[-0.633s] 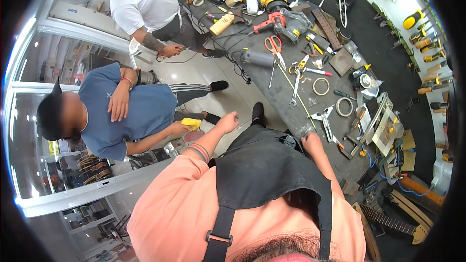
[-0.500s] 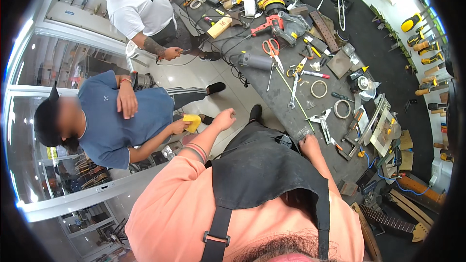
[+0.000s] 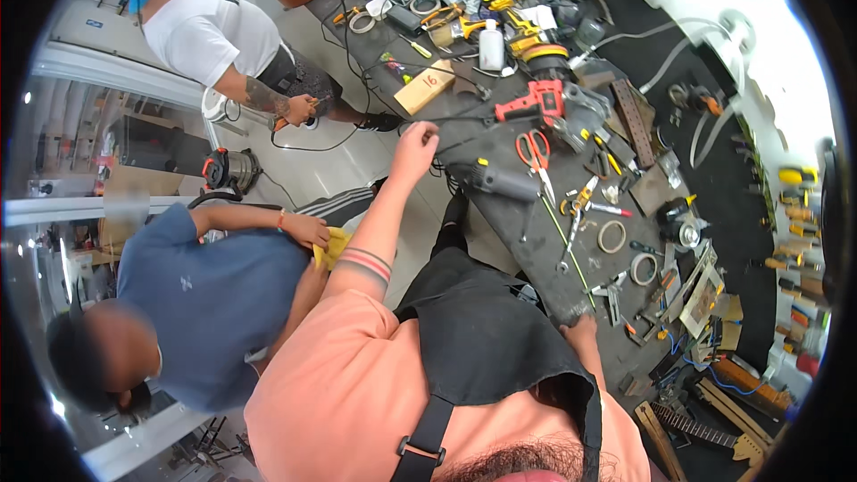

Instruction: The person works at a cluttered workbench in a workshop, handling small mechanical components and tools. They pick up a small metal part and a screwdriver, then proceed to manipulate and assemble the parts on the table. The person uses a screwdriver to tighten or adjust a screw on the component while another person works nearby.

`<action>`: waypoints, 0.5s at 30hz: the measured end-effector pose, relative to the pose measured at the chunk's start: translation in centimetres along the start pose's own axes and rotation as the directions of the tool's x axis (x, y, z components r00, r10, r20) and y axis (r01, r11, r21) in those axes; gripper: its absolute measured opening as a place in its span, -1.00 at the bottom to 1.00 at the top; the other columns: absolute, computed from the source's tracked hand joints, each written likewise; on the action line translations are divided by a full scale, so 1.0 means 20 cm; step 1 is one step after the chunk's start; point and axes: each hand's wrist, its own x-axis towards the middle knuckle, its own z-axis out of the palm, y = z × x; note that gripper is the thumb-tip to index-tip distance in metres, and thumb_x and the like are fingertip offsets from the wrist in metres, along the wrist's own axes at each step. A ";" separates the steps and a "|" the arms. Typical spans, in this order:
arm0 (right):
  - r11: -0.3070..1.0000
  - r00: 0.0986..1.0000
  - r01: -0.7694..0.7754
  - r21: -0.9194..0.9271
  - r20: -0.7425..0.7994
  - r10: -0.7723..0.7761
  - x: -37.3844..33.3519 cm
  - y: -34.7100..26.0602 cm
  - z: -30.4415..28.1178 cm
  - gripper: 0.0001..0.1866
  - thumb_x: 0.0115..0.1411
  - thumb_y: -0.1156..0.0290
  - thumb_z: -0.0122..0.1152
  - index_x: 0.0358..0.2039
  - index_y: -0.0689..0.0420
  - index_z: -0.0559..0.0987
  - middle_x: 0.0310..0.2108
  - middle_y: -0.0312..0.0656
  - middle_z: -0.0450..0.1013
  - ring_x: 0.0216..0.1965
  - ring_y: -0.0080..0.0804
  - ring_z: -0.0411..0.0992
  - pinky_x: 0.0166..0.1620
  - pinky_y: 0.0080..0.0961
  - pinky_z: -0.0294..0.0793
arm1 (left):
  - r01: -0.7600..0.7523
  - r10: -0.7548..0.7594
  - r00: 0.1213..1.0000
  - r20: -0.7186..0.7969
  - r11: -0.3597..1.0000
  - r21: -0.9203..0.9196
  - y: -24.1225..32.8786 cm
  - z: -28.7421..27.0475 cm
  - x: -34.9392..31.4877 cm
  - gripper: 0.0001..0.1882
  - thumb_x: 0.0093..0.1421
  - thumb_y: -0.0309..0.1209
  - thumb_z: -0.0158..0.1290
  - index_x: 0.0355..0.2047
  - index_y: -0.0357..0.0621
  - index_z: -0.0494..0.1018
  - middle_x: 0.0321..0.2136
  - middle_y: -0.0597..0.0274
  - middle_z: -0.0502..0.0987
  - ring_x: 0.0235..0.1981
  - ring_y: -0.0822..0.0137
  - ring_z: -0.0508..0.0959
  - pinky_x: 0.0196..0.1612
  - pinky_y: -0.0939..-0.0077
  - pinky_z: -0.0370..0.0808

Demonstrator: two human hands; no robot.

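My left hand (image 3: 415, 152) is stretched forward over the gap beside the bench, near the black cables. Its fingers are loosely bent and apart, with nothing visible in them. At the bench's near edge, my right hand (image 3: 581, 332) rests with its fingers curled in and no object showing in it. A thin greenish rod (image 3: 569, 251) lies with its near end just beyond that hand. Close by are a silver caliper-like tool (image 3: 612, 296), orange-handled scissors (image 3: 536, 161) and a grey cylindrical power tool (image 3: 495, 180).
The workbench (image 3: 509, 223) carries a red power tool (image 3: 534, 103), a wooden block (image 3: 423, 87), tape rolls (image 3: 612, 236) and many hand tools. A person in blue (image 3: 210, 290) stands close on the left with a yellow cloth (image 3: 335, 248). Another, in white (image 3: 219, 40), stands farther off. A guitar neck (image 3: 696, 427) lies at right.
My left hand has moved forward toward the bench cables. My right hand stays at the bench edge. The person in blue has turned and leaned nearer, both hands now by the yellow cloth. The view has shifted.
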 end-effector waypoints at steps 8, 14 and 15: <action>0.959 0.956 -0.278 -0.054 -0.119 0.270 -0.05 -0.14 0.10 -0.35 0.14 0.17 0.57 0.08 0.40 0.56 0.22 0.38 0.50 0.31 0.42 0.44 0.43 0.12 0.42 | -0.086 0.071 0.974 0.214 0.995 0.059 -0.19 -0.07 0.54 -0.78 0.39 -0.39 0.21 -0.04 -0.24 0.63 -0.09 0.03 0.72 -0.08 0.03 0.72 0.04 0.16 0.64; 0.849 0.827 -0.519 -0.094 0.194 0.527 0.15 -0.44 0.04 -0.11 0.11 -0.01 0.62 0.29 0.32 0.54 0.38 0.26 0.48 0.44 0.27 0.43 0.45 0.07 0.47 | -0.172 0.134 0.947 0.292 0.979 0.106 -0.36 -0.04 0.67 -0.81 0.34 -0.43 0.23 -0.09 -0.24 0.63 -0.18 0.06 0.70 -0.07 0.03 0.68 0.05 0.11 0.60; 0.832 0.805 -0.539 -0.130 0.213 0.554 0.16 -0.47 0.04 -0.05 0.08 -0.04 0.64 0.33 0.31 0.51 0.40 0.25 0.47 0.46 0.25 0.41 0.46 0.05 0.47 | -0.170 0.136 0.944 0.300 0.982 0.087 -0.35 -0.04 0.67 -0.82 0.33 -0.44 0.23 -0.10 -0.24 0.64 -0.20 0.07 0.69 -0.07 0.04 0.67 0.05 0.11 0.60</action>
